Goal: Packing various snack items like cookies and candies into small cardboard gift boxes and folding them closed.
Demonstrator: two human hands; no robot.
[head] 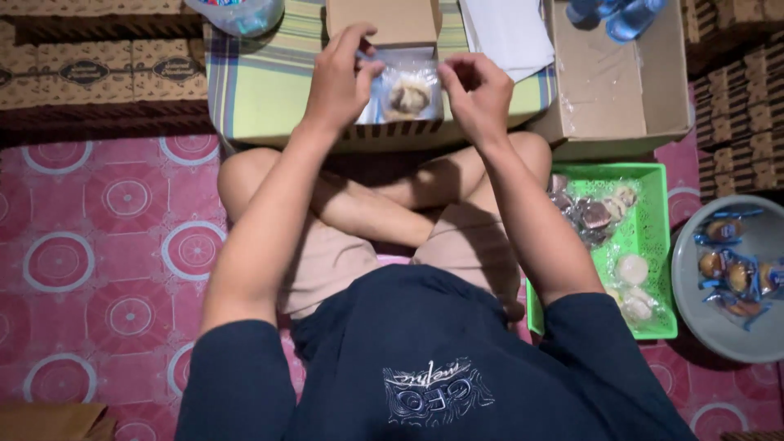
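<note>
I sit cross-legged on a patterned floor and look down at my arms. My left hand [341,77] and my right hand [475,88] pinch the two upper corners of a clear plastic-wrapped pastry [408,96]. The pastry is held between the hands just above a small open cardboard box [390,20]. That box rests on a striped green and yellow surface [261,86] in front of my knees.
To my right a green plastic basket [649,245] holds several wrapped snacks. A grey bowl [763,327] with blue-wrapped cakes lies further right. A large open carton [621,90] with water bottles stands at the back right. Stacks of brown boxes line the back left [90,69].
</note>
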